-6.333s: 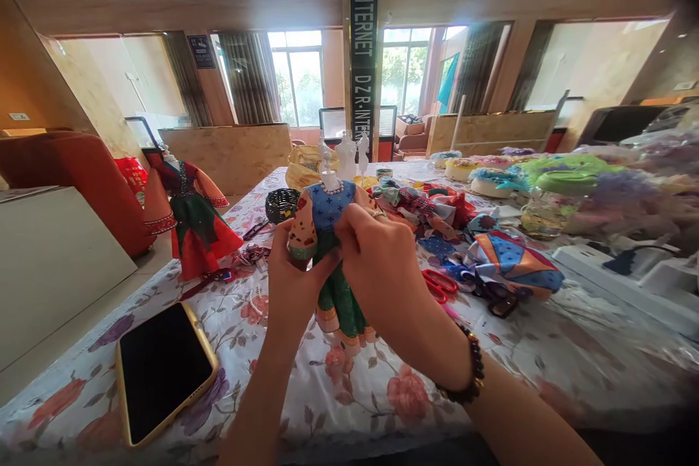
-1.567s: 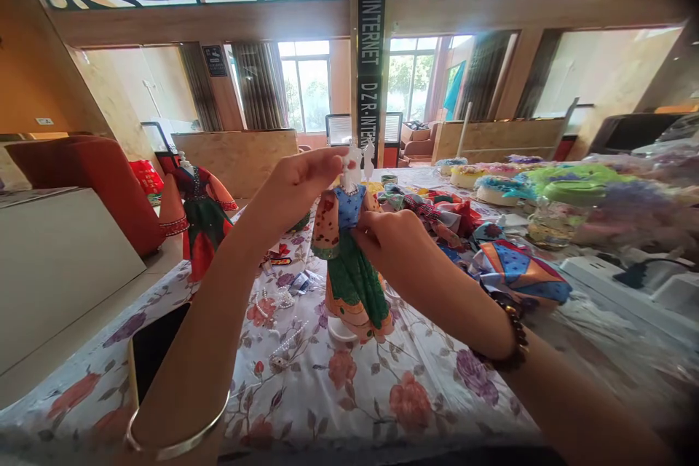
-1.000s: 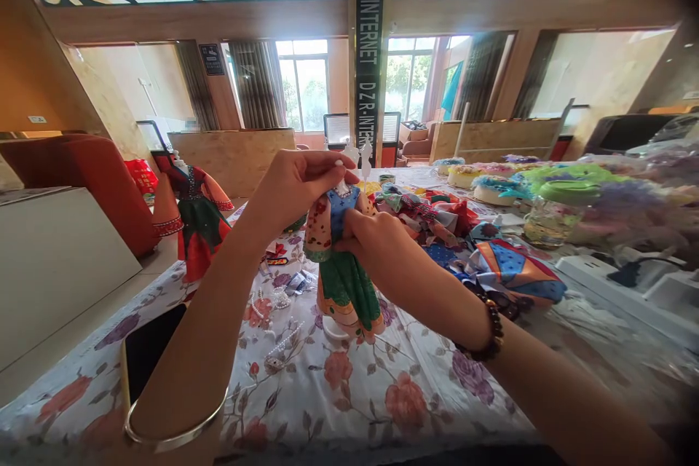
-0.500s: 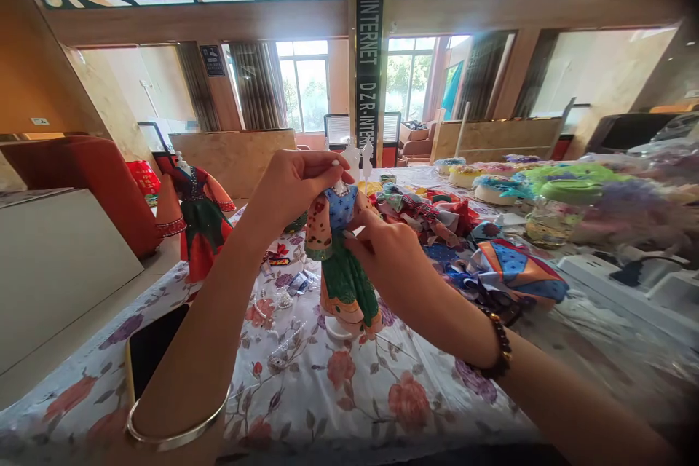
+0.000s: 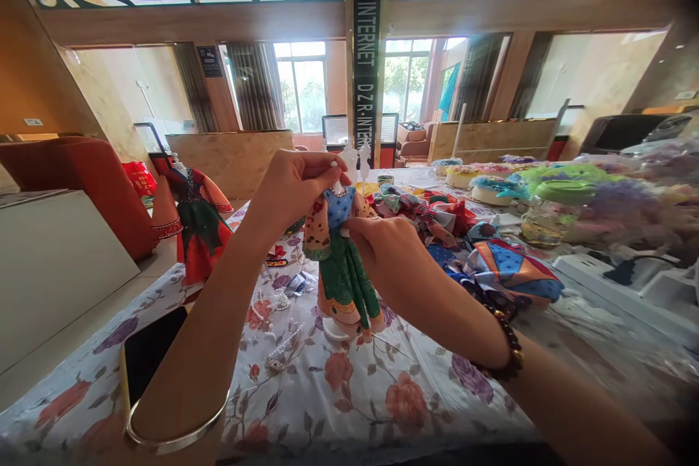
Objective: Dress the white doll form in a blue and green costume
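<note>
One doll [image 5: 339, 255] stands upright near the middle of the table [image 5: 431, 386], its neck pinched in the left hand [image 5: 292, 186], its waist held by the right hand [image 5: 390, 251]. Blue top [image 5: 338, 207], patterned sleeves [image 5: 316, 227] and green skirt [image 5: 345, 284] are already on, so the outfit looks mostly complete; settling the waist seems left, while pearl strings [image 5: 286, 338] lie loose nearby.

Dress form [image 5: 344, 269] central on the tablecloth [image 5: 382, 360], beads [image 5: 282, 301] to its left, phone [image 5: 145, 349] left of those, second dress form [image 5: 191, 211] behind the phone, fabric scraps [image 5: 423, 211] over right, jar [image 5: 547, 222] farther right
</note>
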Tool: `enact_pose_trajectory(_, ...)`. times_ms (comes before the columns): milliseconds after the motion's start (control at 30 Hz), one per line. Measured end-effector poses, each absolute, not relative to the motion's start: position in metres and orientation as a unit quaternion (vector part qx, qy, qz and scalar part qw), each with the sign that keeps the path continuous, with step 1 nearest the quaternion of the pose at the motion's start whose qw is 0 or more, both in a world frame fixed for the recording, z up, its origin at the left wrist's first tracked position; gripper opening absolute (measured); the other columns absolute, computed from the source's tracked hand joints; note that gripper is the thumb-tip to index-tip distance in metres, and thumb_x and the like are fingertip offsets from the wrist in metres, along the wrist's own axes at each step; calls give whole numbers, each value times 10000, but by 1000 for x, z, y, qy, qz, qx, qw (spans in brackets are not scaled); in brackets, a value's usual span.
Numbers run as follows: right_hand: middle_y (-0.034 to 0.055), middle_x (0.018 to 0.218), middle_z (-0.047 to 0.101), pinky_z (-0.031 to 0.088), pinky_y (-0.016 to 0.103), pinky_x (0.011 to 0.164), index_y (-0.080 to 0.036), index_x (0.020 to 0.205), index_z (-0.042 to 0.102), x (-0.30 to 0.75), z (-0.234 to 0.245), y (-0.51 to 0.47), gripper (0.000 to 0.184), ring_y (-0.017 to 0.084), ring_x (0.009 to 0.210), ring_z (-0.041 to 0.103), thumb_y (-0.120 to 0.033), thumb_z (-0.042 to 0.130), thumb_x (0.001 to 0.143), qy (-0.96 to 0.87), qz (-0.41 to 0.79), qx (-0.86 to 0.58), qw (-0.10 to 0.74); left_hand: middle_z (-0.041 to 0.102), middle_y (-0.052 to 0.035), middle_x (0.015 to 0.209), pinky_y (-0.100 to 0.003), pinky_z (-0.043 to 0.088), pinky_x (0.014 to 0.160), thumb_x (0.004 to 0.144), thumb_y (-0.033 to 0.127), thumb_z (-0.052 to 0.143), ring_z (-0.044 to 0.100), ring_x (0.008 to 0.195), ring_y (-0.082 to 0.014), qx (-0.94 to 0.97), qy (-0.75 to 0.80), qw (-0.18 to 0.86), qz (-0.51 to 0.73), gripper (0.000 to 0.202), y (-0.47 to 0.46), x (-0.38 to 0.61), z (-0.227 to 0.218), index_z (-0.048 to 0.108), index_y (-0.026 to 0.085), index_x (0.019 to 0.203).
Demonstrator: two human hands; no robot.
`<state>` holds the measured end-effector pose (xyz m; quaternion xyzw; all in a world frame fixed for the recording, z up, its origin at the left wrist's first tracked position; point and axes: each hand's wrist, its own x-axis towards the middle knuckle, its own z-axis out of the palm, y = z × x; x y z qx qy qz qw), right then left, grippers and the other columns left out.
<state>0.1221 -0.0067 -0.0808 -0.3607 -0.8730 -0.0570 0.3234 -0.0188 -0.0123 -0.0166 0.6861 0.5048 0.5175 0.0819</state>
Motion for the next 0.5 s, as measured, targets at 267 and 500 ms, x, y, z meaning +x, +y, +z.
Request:
enact_pose_trajectory(267, 60, 766, 691, 333, 249, 546, -153, 1055, 657, 126, -77, -16, 463, 140, 638, 573, 46, 377, 744, -872, -90, -352, 328, 729, -27, 777, -210, 488, 552, 763, 230, 600, 631, 700, -135, 683, 495, 92, 529, 145, -7, -24, -18, 735, 189, 799)
enact_pose_trajectory(500, 49, 771, 685, 347, 257, 542, -158, 1100, 631, 148, -70, -25, 407, 143, 634, 586, -18, 367, 824, -854, -20, -380, 354, 739, -18, 808, -202, 489, 547, 783, 225, 597, 644, 708, -128, 678, 504, 102, 526, 151, -10, -23, -18, 740, 198, 823)
